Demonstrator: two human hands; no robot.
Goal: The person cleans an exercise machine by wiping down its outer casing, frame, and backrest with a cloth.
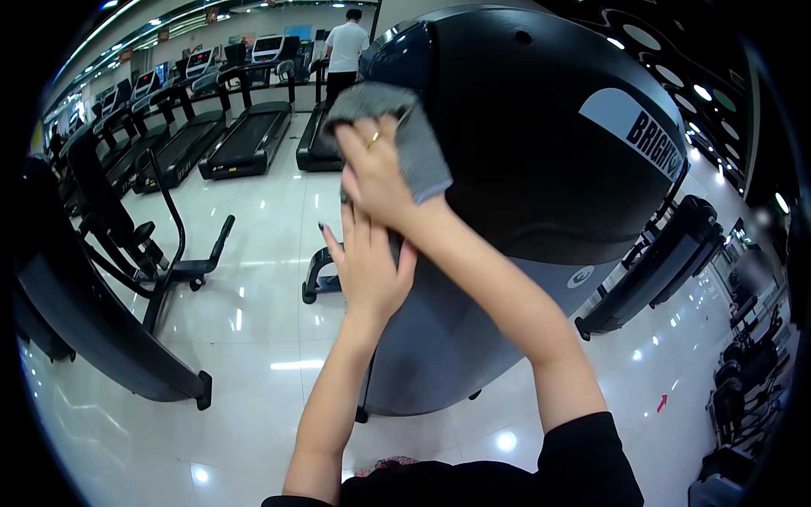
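Observation:
A large black and grey gym machine casing (524, 160) with white "BRIGHT" lettering fills the middle and right of the view. My right hand (378, 173), with a ring on one finger, is bent round a grey cloth (424, 152) and presses it against the casing's left edge. Just below, my left hand (369, 269) lies against the edge of the casing, its fingers stretched out and nothing visible in them. Part of the left fingertips is hidden near the right wrist.
Several treadmills (249, 139) stand in a row at the back left, with a person in a white shirt (347, 46) nearby. An exercise machine (127, 338) is close on the left. Another black machine (659, 266) stands to the right on the glossy tiled floor (253, 422).

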